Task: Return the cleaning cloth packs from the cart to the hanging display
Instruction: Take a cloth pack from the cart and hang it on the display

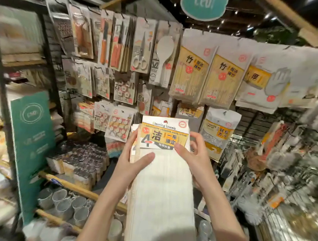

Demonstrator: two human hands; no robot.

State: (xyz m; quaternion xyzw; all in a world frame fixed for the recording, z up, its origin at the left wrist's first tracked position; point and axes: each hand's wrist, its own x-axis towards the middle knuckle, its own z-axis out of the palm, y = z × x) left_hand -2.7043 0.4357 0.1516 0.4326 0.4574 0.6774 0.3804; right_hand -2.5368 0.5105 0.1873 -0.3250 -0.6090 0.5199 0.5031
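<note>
I hold the stack of cleaning cloth packs (161, 168) upright before the hanging display (174, 95), left hand (132, 155) gripping its left edge, right hand (193, 155) pinching the top card. I should square the cards' hang-holes, then slide them onto a free hook together.

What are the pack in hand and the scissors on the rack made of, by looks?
Cleaning towel pack: white woven cloth, matte, faint grid texture; header card looks like printed glossy paper. Scissors: likely steel blades with a pale sheen, handles probably white plastic; blur leaves it open.
</note>
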